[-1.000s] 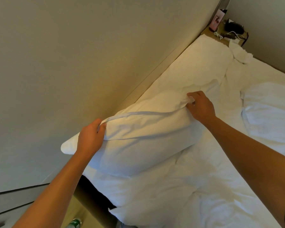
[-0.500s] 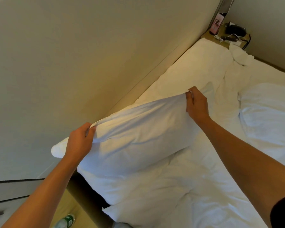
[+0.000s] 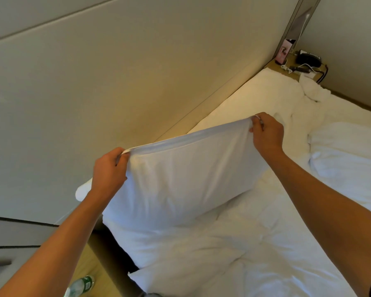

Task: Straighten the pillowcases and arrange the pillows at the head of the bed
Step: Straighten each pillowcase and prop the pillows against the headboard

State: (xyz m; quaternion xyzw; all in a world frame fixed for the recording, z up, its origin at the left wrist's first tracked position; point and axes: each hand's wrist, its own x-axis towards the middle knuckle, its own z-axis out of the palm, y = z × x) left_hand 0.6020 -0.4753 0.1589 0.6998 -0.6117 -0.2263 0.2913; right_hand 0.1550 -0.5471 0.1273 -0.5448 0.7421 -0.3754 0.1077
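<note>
While pinching the top corners of the pillowcase (image 3: 180, 174), left hand (image 3: 109, 170) and right hand (image 3: 267, 133) clamped well apart at frame centre above the bed (image 3: 255, 243), mid-straightening; next likely a shake, then laying at the headboard (image 3: 137, 82), upper left.

Beige padded wall panel (image 3: 120, 78) rises beside the bed | warm light glows along its lower edge | wooden bedside shelf (image 3: 291, 70) in far corner holds dark devices and white cables | green-labelled bottle (image 3: 81, 285) on wooden floor.
</note>
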